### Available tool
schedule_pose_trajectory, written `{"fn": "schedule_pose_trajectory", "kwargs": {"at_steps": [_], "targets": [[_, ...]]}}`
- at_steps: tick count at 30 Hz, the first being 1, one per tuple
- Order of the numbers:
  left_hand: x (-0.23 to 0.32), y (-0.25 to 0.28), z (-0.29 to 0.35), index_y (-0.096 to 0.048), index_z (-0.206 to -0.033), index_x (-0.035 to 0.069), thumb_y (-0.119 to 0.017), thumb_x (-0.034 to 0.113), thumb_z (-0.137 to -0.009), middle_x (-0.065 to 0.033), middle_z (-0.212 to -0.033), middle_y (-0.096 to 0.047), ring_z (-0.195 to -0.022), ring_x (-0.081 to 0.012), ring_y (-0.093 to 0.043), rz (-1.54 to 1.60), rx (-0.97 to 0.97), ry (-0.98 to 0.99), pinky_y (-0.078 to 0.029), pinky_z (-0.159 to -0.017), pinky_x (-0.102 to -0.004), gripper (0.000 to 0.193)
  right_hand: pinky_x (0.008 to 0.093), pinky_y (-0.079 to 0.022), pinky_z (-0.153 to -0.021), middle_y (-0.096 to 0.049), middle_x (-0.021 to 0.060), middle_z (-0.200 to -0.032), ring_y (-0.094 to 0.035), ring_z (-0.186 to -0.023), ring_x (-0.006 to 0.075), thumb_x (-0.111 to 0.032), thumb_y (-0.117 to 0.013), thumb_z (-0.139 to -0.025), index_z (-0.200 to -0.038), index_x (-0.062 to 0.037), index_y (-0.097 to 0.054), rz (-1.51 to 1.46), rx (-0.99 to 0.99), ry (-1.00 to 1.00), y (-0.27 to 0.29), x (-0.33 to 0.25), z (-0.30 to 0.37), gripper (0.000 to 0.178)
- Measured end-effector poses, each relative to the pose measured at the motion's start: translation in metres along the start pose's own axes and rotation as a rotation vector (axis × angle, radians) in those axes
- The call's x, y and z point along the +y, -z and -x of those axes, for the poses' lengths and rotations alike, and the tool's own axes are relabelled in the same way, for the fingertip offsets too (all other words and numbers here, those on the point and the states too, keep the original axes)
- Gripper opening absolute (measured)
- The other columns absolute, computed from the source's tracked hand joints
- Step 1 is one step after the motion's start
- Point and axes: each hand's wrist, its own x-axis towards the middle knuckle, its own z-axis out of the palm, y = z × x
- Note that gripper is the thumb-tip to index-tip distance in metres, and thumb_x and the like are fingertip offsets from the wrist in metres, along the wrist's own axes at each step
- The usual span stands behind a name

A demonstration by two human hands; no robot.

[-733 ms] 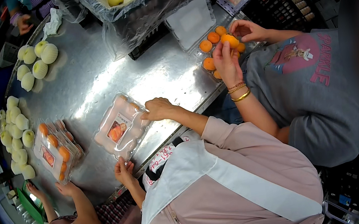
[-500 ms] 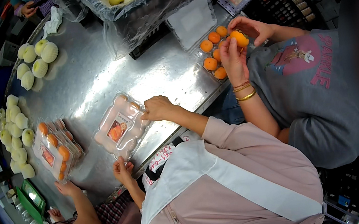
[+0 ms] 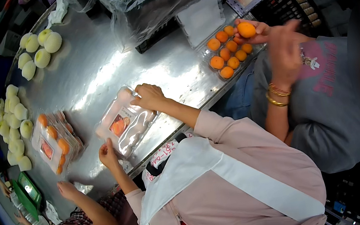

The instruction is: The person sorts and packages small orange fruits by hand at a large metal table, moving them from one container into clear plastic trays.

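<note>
In front of me on the metal table lies a clear plastic clamshell fruit box (image 3: 134, 133) with a picture label on its lid. Pale round shapes show through the lid. My right hand (image 3: 147, 97) grips its far right edge, fingers bent over the rim. My left hand (image 3: 109, 156) is at the box's near left edge, fingers curled and fingertips against the plastic. To the left stands a stack of similar clamshell boxes (image 3: 52, 145) with orange fruit inside.
At right, a co-worker's hand (image 3: 257, 31) holds a persimmon (image 3: 246, 29) beside an open box of persimmons (image 3: 225, 53). Another person's hand (image 3: 68, 190) is near the stack. Pears in foam nets (image 3: 13, 121) line the left; a plastic-lined crate (image 3: 151, 12) stands at the back.
My left hand has shifted from the box's near corner up along its left edge. My right hand has moved slightly farther back. The co-worker's hands have separated, one holding the persimmon.
</note>
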Motion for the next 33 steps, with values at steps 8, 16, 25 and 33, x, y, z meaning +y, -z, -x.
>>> {"fn": "schedule_pose_trajectory", "kwargs": {"at_steps": [8,16,25,33], "targets": [[-0.005,0.011,-0.006,-0.054,-0.072,0.003,-0.073,0.023,-0.067,0.0018,-0.054,-0.05,-0.043,-0.0043,-0.041,-0.027,-0.054,0.11,-0.031,-0.038,-0.0171,0.028,0.0327,-0.045,-0.069,-0.061,0.0143,-0.081,-0.059,-0.077,0.0256,-0.039,-0.069,-0.057,-0.091,-0.0021,-0.055,0.053,-0.035,-0.149,-0.004,-0.006,-0.013,0.052],[0.013,0.002,0.0,-0.053,-0.07,0.005,-0.075,0.025,-0.064,0.0035,-0.055,-0.048,-0.045,-0.0039,-0.041,0.084,-0.083,0.187,-0.03,-0.04,-0.0175,0.03,0.0322,-0.044,-0.066,-0.058,0.0156,-0.078,-0.057,-0.074,0.0256,-0.039,-0.07,-0.058,-0.082,-0.0007,-0.054,0.072,-0.097,-0.12,-0.001,-0.003,-0.02,0.049],[0.038,0.0,0.004,-0.049,-0.068,0.009,-0.072,0.026,-0.067,0.0048,-0.052,-0.043,-0.044,-0.0042,-0.038,0.111,-0.194,0.164,-0.028,-0.04,-0.0189,0.028,0.0312,-0.045,-0.071,-0.06,0.0167,-0.085,-0.058,-0.08,0.026,-0.042,-0.07,-0.058,-0.094,0.0003,-0.055,0.05,-0.074,-0.044,-0.004,0.008,-0.026,0.058],[0.019,0.007,-0.005,-0.047,-0.07,0.009,-0.07,0.026,-0.071,0.004,-0.054,-0.045,-0.041,-0.0036,-0.038,0.098,-0.27,0.197,-0.028,-0.036,-0.0177,0.028,0.0343,-0.044,-0.077,-0.057,0.0175,-0.094,-0.056,-0.088,0.0292,-0.045,-0.064,-0.064,-0.1,0.0004,-0.053,0.025,-0.141,-0.019,0.009,0.001,-0.01,0.058]]}}
